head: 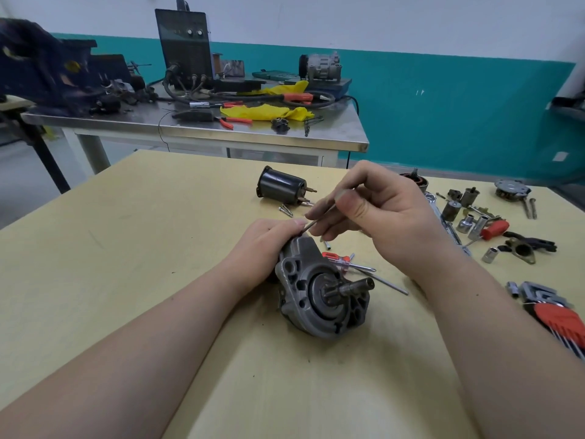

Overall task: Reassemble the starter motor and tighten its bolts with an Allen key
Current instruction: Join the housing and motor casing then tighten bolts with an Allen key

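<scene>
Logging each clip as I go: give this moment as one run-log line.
left hand: steadies starter motor housing | right hand: holds Allen key at housing top | black cylinder: apart on table

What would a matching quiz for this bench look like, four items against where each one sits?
Items:
1. starter housing
2. black cylinder
3. Allen key set
4. thin Allen key

Places:
A. lying on its side at the table's far middle
B. pinched in the right hand
C. steadied by the left hand
D. near the table's right edge

Pairs: 1-C, 2-A, 3-D, 4-B
</scene>
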`<act>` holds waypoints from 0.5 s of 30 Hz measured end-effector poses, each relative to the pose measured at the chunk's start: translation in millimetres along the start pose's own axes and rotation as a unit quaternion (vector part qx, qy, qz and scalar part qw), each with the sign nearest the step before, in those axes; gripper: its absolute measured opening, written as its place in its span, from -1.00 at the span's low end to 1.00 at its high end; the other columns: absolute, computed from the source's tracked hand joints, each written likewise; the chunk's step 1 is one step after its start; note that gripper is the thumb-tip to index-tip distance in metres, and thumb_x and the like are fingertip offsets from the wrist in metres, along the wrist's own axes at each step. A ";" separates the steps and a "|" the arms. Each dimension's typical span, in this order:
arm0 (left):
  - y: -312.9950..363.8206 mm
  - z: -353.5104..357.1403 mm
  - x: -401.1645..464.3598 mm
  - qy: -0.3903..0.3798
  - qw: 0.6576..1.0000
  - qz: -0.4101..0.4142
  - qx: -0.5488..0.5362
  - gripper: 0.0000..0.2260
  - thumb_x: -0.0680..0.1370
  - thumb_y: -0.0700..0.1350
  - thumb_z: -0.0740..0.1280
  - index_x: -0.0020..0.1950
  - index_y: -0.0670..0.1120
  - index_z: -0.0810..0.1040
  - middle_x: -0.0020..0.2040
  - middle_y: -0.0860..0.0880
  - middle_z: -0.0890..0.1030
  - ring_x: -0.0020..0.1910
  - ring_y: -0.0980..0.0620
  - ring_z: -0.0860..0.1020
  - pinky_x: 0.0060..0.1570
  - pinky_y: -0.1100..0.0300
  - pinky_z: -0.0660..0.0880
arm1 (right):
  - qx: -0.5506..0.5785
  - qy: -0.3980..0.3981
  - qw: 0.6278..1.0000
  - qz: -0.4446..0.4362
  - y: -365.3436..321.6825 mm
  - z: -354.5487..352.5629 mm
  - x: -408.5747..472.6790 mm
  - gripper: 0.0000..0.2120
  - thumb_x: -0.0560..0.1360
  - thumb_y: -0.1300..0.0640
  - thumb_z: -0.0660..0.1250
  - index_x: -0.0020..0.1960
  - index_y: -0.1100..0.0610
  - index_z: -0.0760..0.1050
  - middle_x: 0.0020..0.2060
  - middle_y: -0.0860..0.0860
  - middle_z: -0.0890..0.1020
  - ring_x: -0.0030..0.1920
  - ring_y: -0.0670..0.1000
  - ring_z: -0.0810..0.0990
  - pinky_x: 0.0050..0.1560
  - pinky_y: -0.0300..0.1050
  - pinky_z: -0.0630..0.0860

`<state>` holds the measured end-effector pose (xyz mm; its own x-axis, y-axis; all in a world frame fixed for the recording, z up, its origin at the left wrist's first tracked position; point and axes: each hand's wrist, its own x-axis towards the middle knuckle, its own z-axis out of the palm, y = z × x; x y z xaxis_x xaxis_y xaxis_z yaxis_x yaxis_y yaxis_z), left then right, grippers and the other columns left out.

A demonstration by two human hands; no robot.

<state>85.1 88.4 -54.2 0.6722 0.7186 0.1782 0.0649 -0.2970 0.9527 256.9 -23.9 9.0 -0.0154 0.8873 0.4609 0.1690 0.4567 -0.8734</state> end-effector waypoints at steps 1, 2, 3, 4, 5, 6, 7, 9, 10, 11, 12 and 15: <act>0.1 -0.8 0.8 -0.009 1.000 0.000 -0.002 -0.54 0.48 0.30 0.27 -0.25 -0.10 0.47 -0.32 -0.04 0.41 -0.30 0.02 0.36 -0.24 0.07 0.29 | -0.004 -0.006 1.000 -0.003 -0.8 0.0 0.6 -0.90 0.64 0.16 0.32 -0.03 0.16 0.52 -0.06 0.24 0.76 -0.09 0.31 0.76 -0.08 0.16 0.71; 0.3 -1.7 1.8 -0.017 1.000 0.002 -0.003 -0.58 0.48 0.29 0.28 -0.25 -0.07 0.47 -0.33 -0.02 0.41 -0.30 0.04 0.36 -0.26 0.09 0.29 | -0.003 -0.007 1.000 -0.006 -1.4 0.7 1.0 -0.91 0.62 0.16 0.33 -0.04 0.16 0.53 -0.07 0.24 0.76 -0.11 0.30 0.77 -0.09 0.17 0.71; 0.5 -2.3 2.2 -0.023 1.000 0.003 -0.006 -0.59 0.48 0.28 0.29 -0.26 -0.06 0.46 -0.34 0.00 0.41 -0.31 0.04 0.35 -0.26 0.10 0.30 | 0.003 -0.004 1.000 -0.009 -1.7 1.9 1.1 -0.90 0.61 0.15 0.35 -0.05 0.16 0.54 -0.08 0.25 0.76 -0.13 0.30 0.77 -0.11 0.16 0.71; 0.1 -2.7 2.5 -0.028 1.000 0.003 -0.010 -0.59 0.48 0.28 0.30 -0.26 -0.06 0.44 -0.34 0.00 0.40 -0.31 0.04 0.34 -0.26 0.09 0.30 | 0.009 0.003 1.000 -0.013 -1.5 3.6 1.2 -0.88 0.59 0.12 0.37 -0.05 0.17 0.54 -0.09 0.25 0.76 -0.15 0.30 0.76 -0.13 0.16 0.71; -0.5 -2.8 2.8 -0.032 0.999 0.001 -0.014 -0.58 0.48 0.28 0.31 -0.25 -0.07 0.44 -0.34 -0.03 0.39 -0.31 0.01 0.33 -0.24 0.06 0.29 | 0.010 0.013 1.000 -0.019 -0.9 5.2 0.8 -0.86 0.58 0.11 0.37 -0.06 0.19 0.54 -0.10 0.25 0.76 -0.17 0.29 0.76 -0.14 0.14 0.71; -1.4 -2.7 3.1 -0.033 0.999 -0.001 -0.016 -0.56 0.48 0.29 0.31 -0.24 -0.09 0.44 -0.32 -0.06 0.38 -0.30 0.00 0.32 -0.21 0.03 0.27 | 0.007 0.024 0.999 -0.026 0.4 6.9 0.1 -0.86 0.59 0.12 0.36 -0.06 0.20 0.54 -0.11 0.25 0.75 -0.19 0.28 0.75 -0.16 0.12 0.70; -1.9 -2.8 3.2 -0.032 0.999 -0.002 -0.016 -0.55 0.48 0.29 0.32 -0.22 -0.11 0.45 -0.30 -0.09 0.37 -0.29 -0.01 0.31 -0.20 0.01 0.26 | 0.002 0.035 0.999 -0.033 2.0 8.6 -1.0 -0.87 0.60 0.14 0.36 -0.06 0.20 0.54 -0.12 0.25 0.75 -0.20 0.28 0.75 -0.18 0.09 0.70; -2.5 -2.1 3.1 -0.026 1.000 -0.003 -0.012 -0.54 0.46 0.30 0.32 -0.20 -0.11 0.49 -0.29 -0.11 0.36 -0.28 0.00 0.31 -0.20 0.01 0.24 | -0.003 0.054 0.998 -0.041 4.9 11.5 -4.1 -0.89 0.61 0.16 0.35 -0.05 0.19 0.55 -0.13 0.23 0.76 -0.20 0.27 0.75 -0.18 0.06 0.69; -2.7 -1.8 3.1 -0.020 1.000 -0.003 -0.010 -0.54 0.46 0.31 0.32 -0.21 -0.11 0.50 -0.30 -0.11 0.37 -0.28 0.00 0.32 -0.21 0.03 0.24 | 0.000 0.061 0.997 -0.042 5.6 12.8 -5.5 -0.89 0.60 0.14 0.35 -0.05 0.18 0.55 -0.13 0.22 0.76 -0.19 0.27 0.76 -0.18 0.06 0.69; -2.9 -1.5 2.8 -0.015 1.000 -0.003 -0.009 -0.53 0.45 0.31 0.32 -0.22 -0.12 0.50 -0.31 -0.10 0.38 -0.30 0.00 0.33 -0.24 0.05 0.25 | 0.003 0.065 0.997 -0.042 5.7 13.5 -6.7 -0.87 0.59 0.11 0.36 -0.05 0.17 0.56 -0.12 0.22 0.76 -0.19 0.27 0.76 -0.17 0.06 0.69; -3.2 -1.5 2.7 -0.011 1.000 -0.003 -0.009 -0.53 0.45 0.31 0.33 -0.24 -0.11 0.50 -0.32 -0.09 0.39 -0.32 0.01 0.34 -0.27 0.08 0.27 | 0.005 0.068 0.997 -0.042 5.5 13.9 -7.4 -0.86 0.58 0.09 0.36 -0.05 0.17 0.56 -0.12 0.22 0.76 -0.18 0.27 0.76 -0.17 0.07 0.69; -4.6 -1.3 1.8 -0.001 1.000 -0.005 -0.009 -0.58 0.50 0.25 0.35 -0.28 -0.10 0.50 -0.35 -0.05 0.40 -0.36 0.04 0.35 -0.31 0.12 0.29 | 0.007 0.078 0.996 -0.040 5.9 15.2 -7.7 -0.89 0.60 0.13 0.37 -0.06 0.16 0.57 -0.13 0.23 0.75 -0.19 0.27 0.76 -0.17 0.06 0.70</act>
<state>85.1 91.9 -57.9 0.6733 0.7202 0.1672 0.0588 -0.2775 0.9589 243.0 -27.1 -2.1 0.1259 0.8276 0.5469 0.1592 0.5273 -0.8346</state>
